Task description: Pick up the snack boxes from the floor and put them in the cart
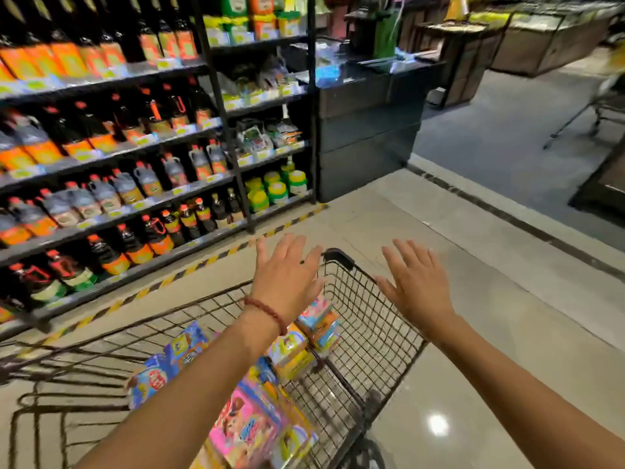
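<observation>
A black wire cart point(368, 319) stands in front of me. Several colourful snack boxes lie in it: a pink one point(243, 431), a blue one point(162, 370), a yellow one point(291, 353). My left hand point(287, 275), with a red bead bracelet at the wrist, hovers above the cart with fingers straight and spread, holding nothing. My right hand point(416, 282) is also spread flat over the cart's far right rim, holding nothing. No snack box shows on the floor in this view.
A tall shelf point(142, 204) of dark sauce bottles runs along the left, with yellow-black tape point(203, 262) on the floor at its foot. A dark counter point(368, 130) stands behind the shelf end. Pale tiled floor point(490, 333) stretches to the right.
</observation>
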